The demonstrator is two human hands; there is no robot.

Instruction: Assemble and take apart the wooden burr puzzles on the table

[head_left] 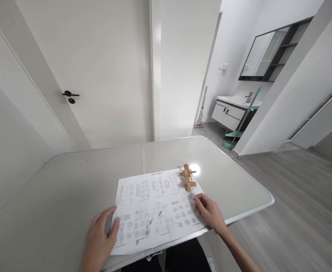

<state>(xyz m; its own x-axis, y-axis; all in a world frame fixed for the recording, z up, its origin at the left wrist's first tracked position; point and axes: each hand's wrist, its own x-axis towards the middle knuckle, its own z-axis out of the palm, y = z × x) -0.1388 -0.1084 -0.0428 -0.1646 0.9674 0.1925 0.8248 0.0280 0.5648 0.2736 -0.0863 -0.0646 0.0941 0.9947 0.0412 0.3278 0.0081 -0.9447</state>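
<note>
A large white sheet (166, 200) printed with rows of small grey figures lies at the table's near edge. On its upper right corner stands a small wooden piece (188, 179) made of crossed, interlocking blocks. My left hand (101, 234) rests at the sheet's left edge, thumb and fingers apart, with nothing held. My right hand (208, 209) lies at the sheet's right edge, just below the wooden piece and not touching it. Its fingers are curled together, and what they hold, if anything, is hidden.
The pale folding table (69, 185) has a seam across it and a rounded metal rim. Behind it are a white door (112, 68) and a wall. A sink cabinet (230, 113), a mop (202, 109) and a green dustpan (230, 143) stand at the back right.
</note>
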